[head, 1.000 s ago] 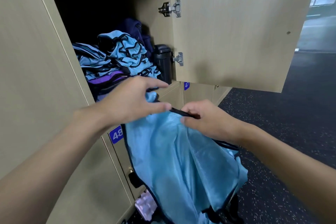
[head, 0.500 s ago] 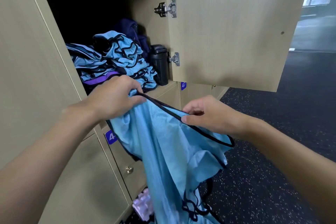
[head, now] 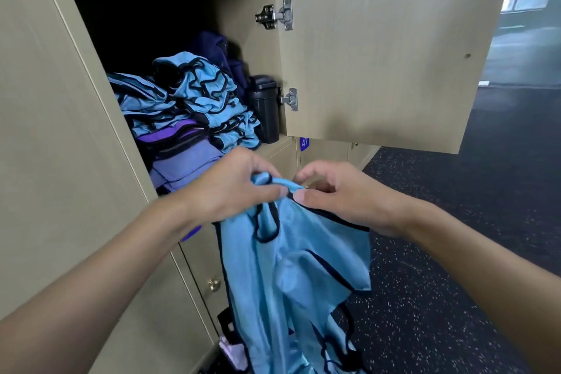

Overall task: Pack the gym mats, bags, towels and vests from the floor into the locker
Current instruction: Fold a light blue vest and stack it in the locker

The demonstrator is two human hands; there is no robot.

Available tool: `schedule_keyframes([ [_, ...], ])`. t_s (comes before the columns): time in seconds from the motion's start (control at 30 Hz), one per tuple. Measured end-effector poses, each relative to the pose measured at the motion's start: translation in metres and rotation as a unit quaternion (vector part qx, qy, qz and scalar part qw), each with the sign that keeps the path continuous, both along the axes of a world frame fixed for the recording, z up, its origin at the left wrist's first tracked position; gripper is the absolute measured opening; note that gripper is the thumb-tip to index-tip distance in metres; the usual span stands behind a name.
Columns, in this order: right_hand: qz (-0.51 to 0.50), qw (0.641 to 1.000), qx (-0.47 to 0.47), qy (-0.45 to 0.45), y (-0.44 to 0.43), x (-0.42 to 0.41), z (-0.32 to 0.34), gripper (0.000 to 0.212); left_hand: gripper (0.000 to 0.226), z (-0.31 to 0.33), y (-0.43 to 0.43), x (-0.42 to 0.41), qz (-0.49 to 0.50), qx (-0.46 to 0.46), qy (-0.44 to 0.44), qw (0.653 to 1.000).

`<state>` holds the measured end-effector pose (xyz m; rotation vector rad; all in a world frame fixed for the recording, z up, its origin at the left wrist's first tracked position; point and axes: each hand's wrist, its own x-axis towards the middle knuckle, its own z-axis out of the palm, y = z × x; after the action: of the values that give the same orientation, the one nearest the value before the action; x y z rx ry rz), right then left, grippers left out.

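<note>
Left hand (head: 239, 188): we pinch the top hem of the blue vest (head: 291, 276), fingers closed on cloth.
Right hand (head: 334, 194): we grip the same hem just beside the left.
Vest: hangs lengthwise downward from both hands, below the locker (head: 249, 36) opening.
Key relation: the opening lies up and forward-left; our left hand is nearer.
Locker contents: piled vests (head: 194, 97), dark container (head: 265, 106).

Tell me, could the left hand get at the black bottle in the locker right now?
Probably not straight away: the left hand is pinching the blue vest together with the right hand. The door is open and the black bottle stands unblocked at the front.
</note>
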<state>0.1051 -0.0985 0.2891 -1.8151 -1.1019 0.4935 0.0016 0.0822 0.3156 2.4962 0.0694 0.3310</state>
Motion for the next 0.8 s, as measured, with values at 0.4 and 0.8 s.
schedule_keyframes([
  [0.4, -0.058, 0.995, 0.016, -0.083, -0.006, 0.008, 0.007, 0.010, 0.046, 0.014, 0.013, -0.007, 0.034, 0.035, -0.002, 0.999],
  [0.8, -0.055, 0.993, 0.057, -0.088, -0.007, 0.010, 0.006, 0.025, 0.005, -0.011, -0.015, 0.003, -0.028, -0.037, -0.038, 0.998],
])
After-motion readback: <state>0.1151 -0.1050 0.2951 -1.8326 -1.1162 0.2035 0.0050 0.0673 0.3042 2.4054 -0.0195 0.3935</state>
